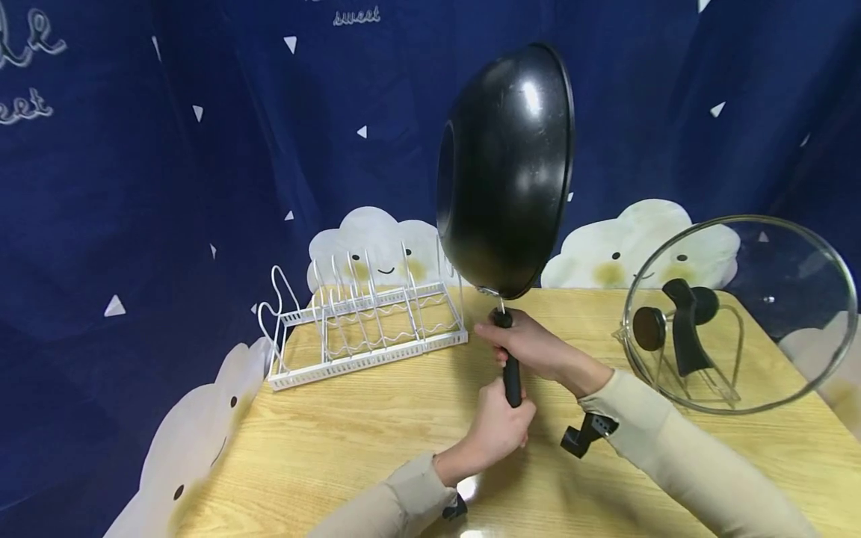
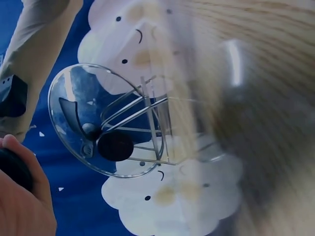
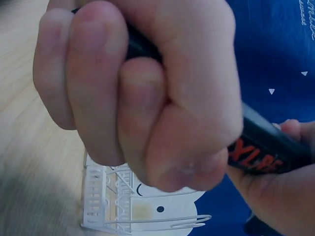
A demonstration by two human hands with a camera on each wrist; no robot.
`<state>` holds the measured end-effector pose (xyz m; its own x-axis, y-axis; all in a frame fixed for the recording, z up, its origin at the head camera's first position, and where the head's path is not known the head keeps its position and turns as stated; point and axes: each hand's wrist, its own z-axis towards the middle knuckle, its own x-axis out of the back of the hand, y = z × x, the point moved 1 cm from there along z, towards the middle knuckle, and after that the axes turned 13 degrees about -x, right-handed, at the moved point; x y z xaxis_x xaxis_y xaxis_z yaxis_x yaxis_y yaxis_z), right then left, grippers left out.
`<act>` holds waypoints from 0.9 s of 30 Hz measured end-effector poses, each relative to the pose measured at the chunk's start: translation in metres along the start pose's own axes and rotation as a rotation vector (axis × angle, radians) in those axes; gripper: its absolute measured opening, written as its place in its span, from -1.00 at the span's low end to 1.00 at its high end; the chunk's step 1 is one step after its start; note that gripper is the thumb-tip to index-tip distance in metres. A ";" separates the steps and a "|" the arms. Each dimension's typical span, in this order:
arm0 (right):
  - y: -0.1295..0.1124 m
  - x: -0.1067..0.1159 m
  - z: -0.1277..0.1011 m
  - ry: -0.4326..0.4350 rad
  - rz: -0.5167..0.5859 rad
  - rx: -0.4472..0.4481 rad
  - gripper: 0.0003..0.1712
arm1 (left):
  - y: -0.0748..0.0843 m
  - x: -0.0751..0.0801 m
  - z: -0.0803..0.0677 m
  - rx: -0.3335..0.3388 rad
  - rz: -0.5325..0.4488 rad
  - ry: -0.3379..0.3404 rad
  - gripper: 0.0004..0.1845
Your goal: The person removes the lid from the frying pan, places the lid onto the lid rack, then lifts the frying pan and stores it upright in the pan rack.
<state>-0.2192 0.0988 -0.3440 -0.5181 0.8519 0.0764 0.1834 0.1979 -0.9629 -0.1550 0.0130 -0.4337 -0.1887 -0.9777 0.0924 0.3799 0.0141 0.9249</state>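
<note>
A black wok is held up over the table, tilted on its side with its dark outer surface in sight and its rim to the right. Its black handle points down. My right hand grips the handle's upper part, close under the wok. Lower down, my left hand is wrapped round the handle's end. In the right wrist view, the curled fingers cover much of the handle, and red lettering shows between the hands.
A white wire rack with upright dividers stands on the wooden table at left. On the right, a large glass lid with a black handle leans upright in a wire stand. Cloud-shaped panels and a blue curtain edge the table.
</note>
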 end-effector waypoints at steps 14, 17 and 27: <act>-0.013 0.004 0.021 -0.262 0.096 -0.034 -0.67 | 0.014 0.000 0.010 0.031 0.016 0.153 -0.95; -0.013 0.004 0.025 -0.282 0.100 -0.051 -0.67 | 0.015 0.000 0.010 0.032 0.015 0.158 -0.92; -0.001 0.003 0.039 -0.315 0.143 -0.133 -0.63 | 0.014 0.002 0.006 0.084 -0.018 0.181 -0.95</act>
<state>-0.2537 0.0825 -0.3534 -0.7069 0.6889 -0.1601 0.3691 0.1663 -0.9144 -0.1558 0.0122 -0.4178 -0.0261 -0.9995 0.0153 0.2995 0.0068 0.9541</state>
